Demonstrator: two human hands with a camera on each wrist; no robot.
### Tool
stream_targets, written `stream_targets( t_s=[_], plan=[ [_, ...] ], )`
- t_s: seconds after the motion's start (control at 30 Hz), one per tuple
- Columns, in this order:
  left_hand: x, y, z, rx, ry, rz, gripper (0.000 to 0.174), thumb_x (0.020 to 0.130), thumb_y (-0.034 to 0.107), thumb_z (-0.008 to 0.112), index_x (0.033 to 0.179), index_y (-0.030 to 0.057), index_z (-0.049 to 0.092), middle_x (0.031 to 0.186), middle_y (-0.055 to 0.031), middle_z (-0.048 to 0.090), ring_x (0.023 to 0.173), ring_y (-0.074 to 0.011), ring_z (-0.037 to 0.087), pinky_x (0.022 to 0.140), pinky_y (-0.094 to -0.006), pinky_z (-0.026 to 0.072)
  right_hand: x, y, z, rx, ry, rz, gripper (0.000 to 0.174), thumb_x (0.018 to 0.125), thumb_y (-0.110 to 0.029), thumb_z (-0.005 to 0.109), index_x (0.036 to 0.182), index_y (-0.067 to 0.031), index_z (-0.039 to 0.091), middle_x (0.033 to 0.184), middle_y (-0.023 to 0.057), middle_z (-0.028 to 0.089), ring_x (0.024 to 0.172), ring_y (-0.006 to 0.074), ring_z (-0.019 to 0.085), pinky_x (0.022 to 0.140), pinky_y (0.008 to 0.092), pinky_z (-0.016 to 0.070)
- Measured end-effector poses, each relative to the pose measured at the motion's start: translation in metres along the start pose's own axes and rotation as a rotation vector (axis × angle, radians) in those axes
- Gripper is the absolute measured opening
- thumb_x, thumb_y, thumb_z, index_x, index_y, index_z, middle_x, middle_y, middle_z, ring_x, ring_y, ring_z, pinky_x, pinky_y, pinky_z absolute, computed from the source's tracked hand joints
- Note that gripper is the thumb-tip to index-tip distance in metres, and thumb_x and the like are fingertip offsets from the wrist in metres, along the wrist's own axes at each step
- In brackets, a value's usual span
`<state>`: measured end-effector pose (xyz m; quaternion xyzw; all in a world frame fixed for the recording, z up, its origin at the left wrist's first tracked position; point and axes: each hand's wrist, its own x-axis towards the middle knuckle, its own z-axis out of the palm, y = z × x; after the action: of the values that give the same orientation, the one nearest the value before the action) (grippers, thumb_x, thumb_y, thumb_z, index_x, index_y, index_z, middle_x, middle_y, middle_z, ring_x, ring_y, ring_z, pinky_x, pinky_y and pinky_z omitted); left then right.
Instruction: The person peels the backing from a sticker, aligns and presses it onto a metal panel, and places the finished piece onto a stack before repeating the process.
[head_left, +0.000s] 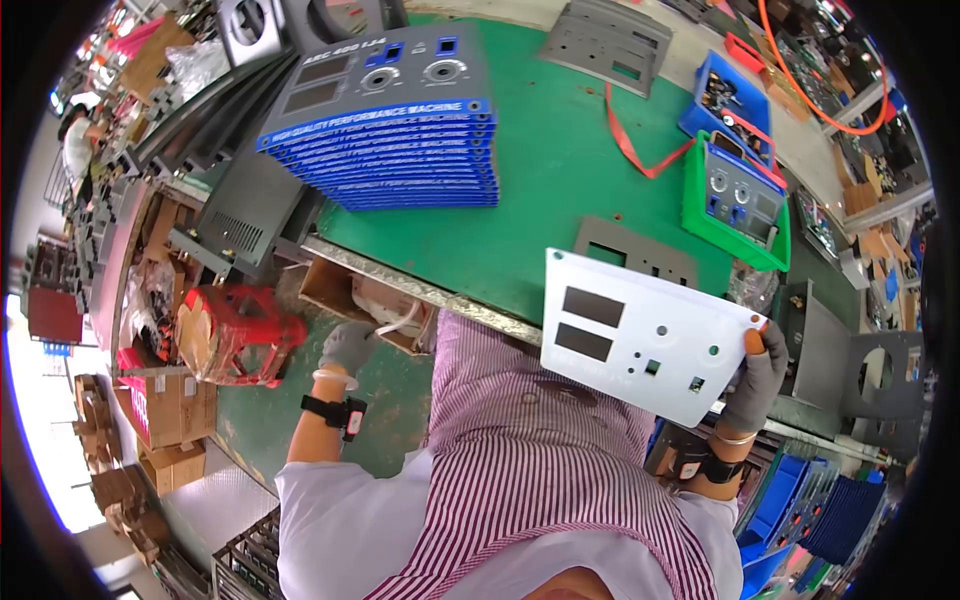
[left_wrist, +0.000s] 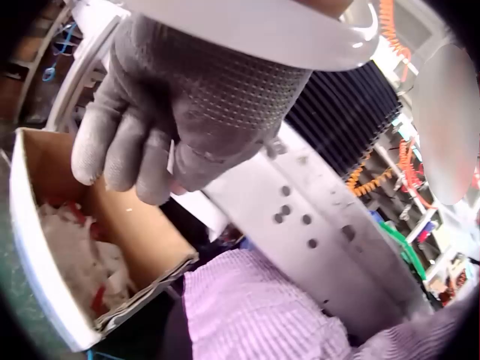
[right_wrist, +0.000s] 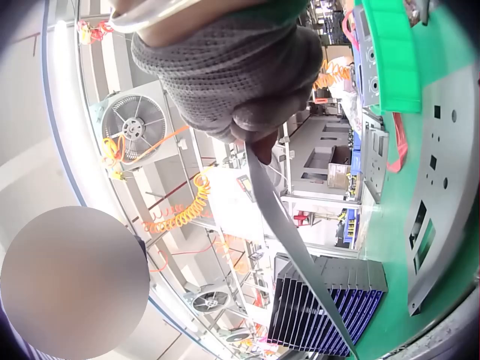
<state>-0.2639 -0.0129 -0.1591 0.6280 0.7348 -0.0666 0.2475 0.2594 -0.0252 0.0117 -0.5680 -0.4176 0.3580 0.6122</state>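
Note:
My gloved right hand (head_left: 758,378) pinches the right edge of a pale metal panel (head_left: 620,350) with cut-outs, tilted up before my apron at the table's front edge. In the right wrist view this panel (right_wrist: 289,229) appears nearly edge-on below the gloved hand (right_wrist: 236,82). Low beside the table, my gloved left hand (head_left: 348,347) is over an open cardboard box (head_left: 325,290). A thin white strip (head_left: 400,320) runs from its fingertips. In the left wrist view, thumb and fingers of the left hand (left_wrist: 202,97) come together at the strip, beside the box (left_wrist: 142,232) holding crumpled white and red scraps.
A grey panel (head_left: 640,255) lies flat on the green table (head_left: 545,170). Stacked blue-edged printed panels (head_left: 390,130) stand at the back left. On the right are a green bin (head_left: 700,215) and a blue bin (head_left: 715,85). A red stool (head_left: 245,335) stands left of the box.

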Motion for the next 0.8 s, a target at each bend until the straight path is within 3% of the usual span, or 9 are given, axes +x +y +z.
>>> stream_targets(
  t_s=[0.27, 0.37, 0.4, 0.5, 0.57, 0.63, 0.67, 0.73, 0.8],
  plan=[
    [0.061, -0.024, 0.067, 0.189, 0.105, -0.294, 0.031, 0.077, 0.031, 0.058, 0.100, 0.0102, 0.064, 0.103, -0.0160, 0.062, 0.094, -0.0323, 0.059, 0.080, -0.0426, 0.0465, -0.008, -0.009, 0.025, 0.036, -0.004, -0.026, 0.019, 0.088, -0.015, 0.056, 0.101, -0.0009, 0.058, 0.056, -0.0024, 0.050, 0.037, 0.0006, 0.034, 0.034, 0.0169, 0.0222],
    [0.062, -0.007, 0.063, 0.410, 0.692, -0.106, 0.033, 0.077, 0.032, 0.060, 0.098, 0.0067, 0.063, 0.102, -0.0151, 0.062, 0.090, -0.0302, 0.060, 0.079, -0.0412, 0.0470, -0.013, -0.007, 0.017, 0.001, -0.020, -0.082, 0.018, 0.088, -0.015, 0.057, 0.099, -0.0011, 0.058, 0.058, -0.0007, 0.052, 0.039, 0.0023, 0.038, 0.035, 0.0178, 0.0251],
    [0.067, -0.009, 0.060, 0.388, 0.729, 0.015, 0.034, 0.078, 0.033, 0.060, 0.097, 0.0047, 0.061, 0.086, -0.0134, 0.062, 0.077, -0.0302, 0.060, 0.071, -0.0394, 0.0484, -0.015, -0.007, 0.015, -0.020, -0.013, -0.101, 0.017, 0.087, -0.015, 0.057, 0.098, -0.0011, 0.058, 0.059, -0.0004, 0.052, 0.039, 0.0026, 0.039, 0.035, 0.0178, 0.0259],
    [0.036, 0.041, 0.013, -0.308, -0.018, 0.104, 0.031, 0.081, 0.031, 0.058, 0.098, 0.0052, 0.059, 0.078, -0.0100, 0.063, 0.072, -0.0250, 0.061, 0.061, -0.0342, 0.0471, -0.023, -0.010, 0.013, -0.042, 0.010, -0.083, 0.015, 0.085, -0.013, 0.059, 0.093, -0.0002, 0.060, 0.064, 0.0035, 0.057, 0.045, 0.0076, 0.050, 0.040, 0.0186, 0.0369],
    [-0.008, 0.097, -0.022, -0.882, -0.435, 0.232, 0.035, 0.085, 0.038, 0.053, 0.093, 0.0044, 0.058, 0.067, -0.0074, 0.059, 0.051, -0.0189, 0.053, 0.051, -0.0279, 0.0441, -0.027, -0.016, 0.022, -0.055, -0.119, -0.097, 0.015, 0.084, -0.013, 0.061, 0.090, 0.0006, 0.062, 0.070, 0.0071, 0.061, 0.051, 0.0109, 0.054, 0.046, 0.0217, 0.0430],
    [-0.040, 0.139, -0.047, -1.308, -0.575, 0.096, 0.036, 0.087, 0.039, 0.051, 0.087, 0.0043, 0.059, 0.068, -0.0061, 0.059, 0.048, -0.0131, 0.050, 0.048, -0.0244, 0.0420, -0.030, -0.019, 0.033, -0.063, -0.197, -0.128, 0.016, 0.082, -0.013, 0.063, 0.088, 0.0022, 0.063, 0.075, 0.0092, 0.063, 0.060, 0.0133, 0.058, 0.056, 0.0257, 0.0470],
    [-0.037, 0.137, -0.045, -1.536, -0.800, 0.108, 0.036, 0.088, 0.038, 0.052, 0.094, 0.0038, 0.059, 0.079, -0.0085, 0.063, 0.060, -0.0162, 0.058, 0.056, -0.0269, 0.0468, -0.027, -0.016, 0.033, -0.150, -0.242, -0.272, 0.015, 0.080, -0.012, 0.064, 0.087, 0.0009, 0.064, 0.076, 0.0098, 0.064, 0.063, 0.0153, 0.060, 0.058, 0.0266, 0.0477],
    [-0.036, 0.152, -0.036, -1.098, -0.179, 0.650, 0.040, 0.091, 0.039, 0.047, 0.104, 0.0023, 0.057, 0.082, -0.0089, 0.063, 0.073, -0.0168, 0.060, 0.062, -0.0280, 0.0490, -0.026, -0.020, 0.037, -0.299, -0.348, -0.449, 0.013, 0.076, -0.012, 0.066, 0.085, -0.0024, 0.065, 0.081, 0.0110, 0.066, 0.070, 0.0197, 0.064, 0.062, 0.0283, 0.0490],
    [-0.037, 0.165, -0.038, -1.125, -0.044, 0.717, 0.042, 0.091, 0.038, 0.047, 0.108, 0.0007, 0.057, 0.084, -0.0096, 0.063, 0.080, -0.0168, 0.062, 0.065, -0.0284, 0.0500, -0.028, -0.028, 0.032, -0.398, -0.459, -0.495, 0.013, 0.069, -0.013, 0.068, 0.080, -0.0064, 0.067, 0.093, 0.0130, 0.067, 0.078, 0.0244, 0.065, 0.066, 0.0298, 0.0504]
  ],
)
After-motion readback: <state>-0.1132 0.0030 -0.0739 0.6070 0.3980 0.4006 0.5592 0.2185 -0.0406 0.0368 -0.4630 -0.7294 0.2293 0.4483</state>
